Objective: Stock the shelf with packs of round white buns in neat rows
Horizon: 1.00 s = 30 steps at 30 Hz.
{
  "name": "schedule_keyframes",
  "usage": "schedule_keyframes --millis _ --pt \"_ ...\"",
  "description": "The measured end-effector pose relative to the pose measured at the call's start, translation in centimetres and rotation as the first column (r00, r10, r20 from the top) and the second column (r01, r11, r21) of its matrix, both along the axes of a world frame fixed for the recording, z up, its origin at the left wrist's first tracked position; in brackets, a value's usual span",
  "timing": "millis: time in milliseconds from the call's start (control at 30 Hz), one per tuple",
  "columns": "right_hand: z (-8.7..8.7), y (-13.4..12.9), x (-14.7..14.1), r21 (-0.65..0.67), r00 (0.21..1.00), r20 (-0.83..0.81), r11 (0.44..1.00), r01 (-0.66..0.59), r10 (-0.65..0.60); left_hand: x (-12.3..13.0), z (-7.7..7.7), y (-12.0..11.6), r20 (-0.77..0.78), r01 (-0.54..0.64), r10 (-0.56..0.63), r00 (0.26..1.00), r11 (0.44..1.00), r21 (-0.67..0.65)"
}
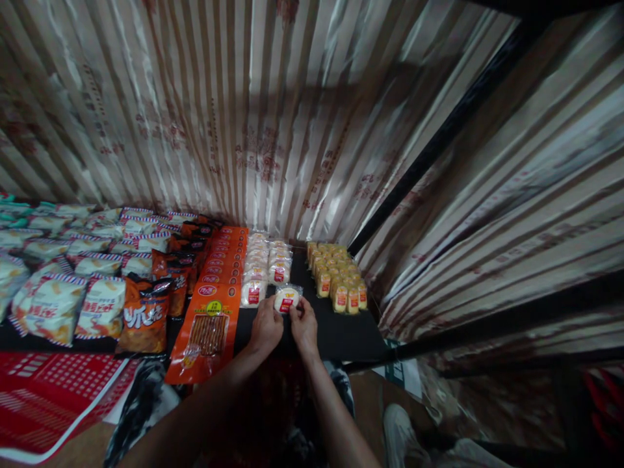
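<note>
Both hands hold one round white packaged snack (286, 299) between them, above the black shelf. My left hand (267, 325) has its fingers closed at the left edge of the package. At its lower right edge, my right hand (304, 322) pinches the wrapper. Just behind the held package stand two rows of similar white packages (255, 265). Orange flat packets (209, 312) overlap in a line to the left. Small yellow packages (338, 276) are grouped to the right on the shelf (312, 335).
White snack bags (56, 302) and orange-brown bags (145, 315) fill the shelf's left side. A red basket (53, 396) is below left. A striped curtain (273, 117) hangs behind, with a dark slanting post (439, 140) at right. A person's shoe (397, 432) shows below.
</note>
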State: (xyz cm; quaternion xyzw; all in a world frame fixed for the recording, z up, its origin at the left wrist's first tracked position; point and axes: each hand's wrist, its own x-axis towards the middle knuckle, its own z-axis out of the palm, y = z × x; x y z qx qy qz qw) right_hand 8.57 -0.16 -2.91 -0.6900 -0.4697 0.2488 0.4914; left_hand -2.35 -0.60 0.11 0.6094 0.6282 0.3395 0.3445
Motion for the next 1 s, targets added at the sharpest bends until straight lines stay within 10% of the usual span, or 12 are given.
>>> schedule_keyframes --millis 1000 --pt "-0.3 4.7 -0.6 -0.008 0.989 0.150 1.000 0.003 -0.002 1.5 1.6 3.3 -0.186 0.025 -0.019 0.982 0.999 0.034"
